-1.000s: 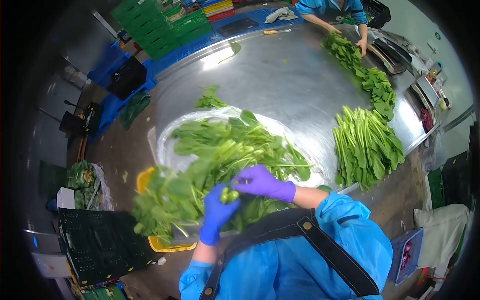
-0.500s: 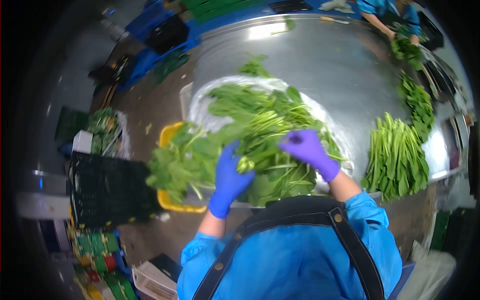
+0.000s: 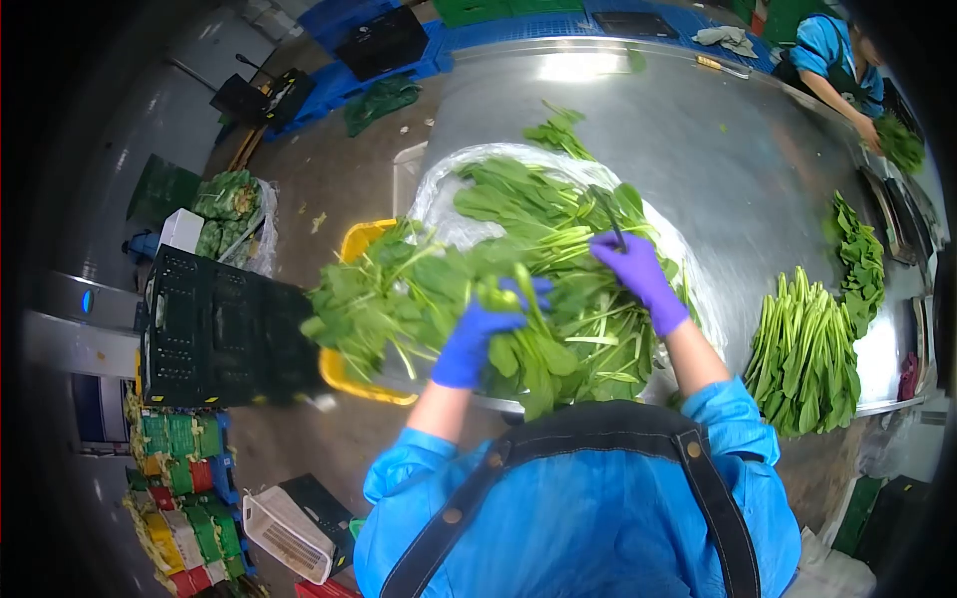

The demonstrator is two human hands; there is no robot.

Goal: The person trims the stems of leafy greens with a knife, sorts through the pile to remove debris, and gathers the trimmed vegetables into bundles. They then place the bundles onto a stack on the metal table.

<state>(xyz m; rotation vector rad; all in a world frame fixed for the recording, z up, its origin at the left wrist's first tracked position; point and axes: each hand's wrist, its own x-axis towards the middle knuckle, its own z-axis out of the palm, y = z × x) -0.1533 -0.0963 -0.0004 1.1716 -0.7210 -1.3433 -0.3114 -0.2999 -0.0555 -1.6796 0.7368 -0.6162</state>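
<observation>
My left hand (image 3: 483,334), in a blue glove, is closed around a small bunch of leafy greens (image 3: 538,349); the cut stem ends poke up past the fingers and the leaves hang toward me. My right hand (image 3: 633,267), in a purple glove, grips a narrow dark tool (image 3: 606,214) that looks like a knife, its tip pointing away from me. Beneath both hands a loose heap of greens (image 3: 518,194) lies on a clear plastic sheet (image 3: 439,204). More greens (image 3: 374,299) spill over a yellow crate (image 3: 344,374) at the table's left edge.
A neat stack of greens (image 3: 805,349) lies on the steel table (image 3: 698,130) to the right, with another row (image 3: 859,259) behind it. A wooden-handled knife (image 3: 723,67) rests at the far edge. A co-worker (image 3: 837,70) handles greens at far right. A dark crate (image 3: 219,329) stands left.
The view has shifted, so the table sits further right. My left hand has tilted its bunch, leaves now toward me. The dark tool in my right hand now shows clearly.
</observation>
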